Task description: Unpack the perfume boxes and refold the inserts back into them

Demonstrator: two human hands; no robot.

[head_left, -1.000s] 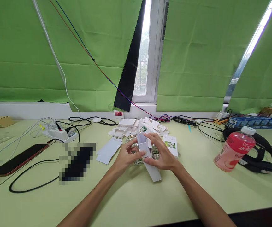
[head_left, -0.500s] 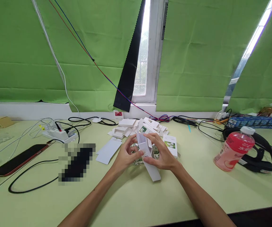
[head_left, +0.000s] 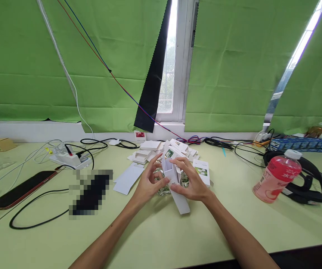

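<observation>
A small white cardboard box [head_left: 171,174] with its top end open is between my two hands, tilted, with a long white panel [head_left: 181,201] stretching down toward me. My right hand [head_left: 193,183] grips its right side, thumb in front and fingers at the upper edge. On the left side, my left hand [head_left: 149,184] keeps its thumb against the front of the box, its index finger curved by the upper left edge. Shiny clear glass-like items [head_left: 164,189] show behind the box, partly hidden by my hands.
Behind lies a pile of white cartons [head_left: 149,145]; a printed carton [head_left: 202,172] sits to the right, flat white card [head_left: 129,178] to the left. Further out are a pink drink bottle [head_left: 277,177], a black headset [head_left: 312,179], a power strip [head_left: 71,158], a phone [head_left: 21,188] and cables.
My left index finger has lifted slightly and eased away from the box's upper edge. My right hand and the box have hardly moved.
</observation>
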